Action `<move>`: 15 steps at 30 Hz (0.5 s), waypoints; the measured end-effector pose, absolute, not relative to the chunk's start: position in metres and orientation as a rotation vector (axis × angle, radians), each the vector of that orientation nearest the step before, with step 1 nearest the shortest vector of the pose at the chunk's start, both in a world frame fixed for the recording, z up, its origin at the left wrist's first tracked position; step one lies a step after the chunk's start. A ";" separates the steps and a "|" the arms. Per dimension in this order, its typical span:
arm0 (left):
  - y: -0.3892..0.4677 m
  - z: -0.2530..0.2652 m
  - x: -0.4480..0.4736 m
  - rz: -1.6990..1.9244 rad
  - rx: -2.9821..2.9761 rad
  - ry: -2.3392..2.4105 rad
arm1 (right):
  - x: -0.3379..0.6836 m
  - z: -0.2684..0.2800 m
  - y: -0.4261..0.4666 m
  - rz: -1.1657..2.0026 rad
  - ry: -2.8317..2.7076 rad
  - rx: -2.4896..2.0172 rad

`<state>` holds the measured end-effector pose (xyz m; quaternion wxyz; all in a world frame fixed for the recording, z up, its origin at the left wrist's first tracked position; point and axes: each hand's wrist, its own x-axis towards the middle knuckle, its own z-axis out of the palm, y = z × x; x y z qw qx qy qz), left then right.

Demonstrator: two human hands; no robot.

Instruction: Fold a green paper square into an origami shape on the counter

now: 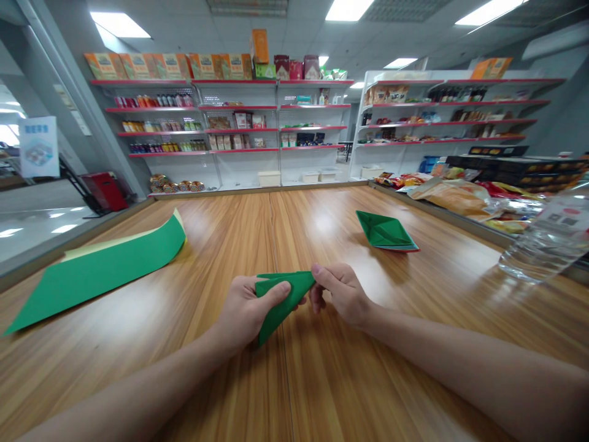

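A folded piece of green paper [280, 309], roughly triangular, is held just above the wooden table [207, 393]. My left hand [248, 307] is closed around its left side, thumb flat on top and fingers underneath. With thumb and fingers, my right hand [340, 290] pinches the paper's right corner. Further back on the right lies a folded green paper boat [388, 232] with pale and red edges along its bottom. Over on the left rests a stack of paper sheets [105, 267], green on top with a yellow one beneath, its far right corner curled up.
A clear plastic bottle [547, 236] stands at the right edge. Behind it are packaged snacks [464, 199] and dark boxes [519, 172]. Shelves of goods [239, 126] line the far wall. A raised rim [257, 189] borders the table.
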<state>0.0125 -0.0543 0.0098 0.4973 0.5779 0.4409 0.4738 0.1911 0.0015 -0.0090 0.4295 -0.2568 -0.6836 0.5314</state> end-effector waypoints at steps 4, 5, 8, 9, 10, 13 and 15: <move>-0.056 0.010 0.013 1.187 1.445 1.136 | 0.193 -0.009 0.000 1.126 -1.867 -0.638; -0.056 0.011 0.014 1.200 1.472 1.148 | 0.193 -0.009 -0.001 1.085 -1.901 -0.641; -0.057 0.011 0.014 1.202 1.562 1.168 | 0.193 -0.011 0.000 1.069 -1.920 -0.670; -0.057 0.012 0.014 1.197 1.577 1.177 | 0.193 -0.012 0.000 1.080 -1.902 -0.683; -0.057 0.012 0.015 1.189 1.581 1.189 | 0.193 -0.013 0.000 1.094 -1.879 -0.694; -0.057 0.013 0.014 1.163 1.563 1.198 | 0.192 -0.015 0.000 1.106 -1.818 -0.701; -0.057 0.013 0.013 1.139 1.535 1.153 | 0.192 -0.014 -0.001 1.094 -1.798 -0.688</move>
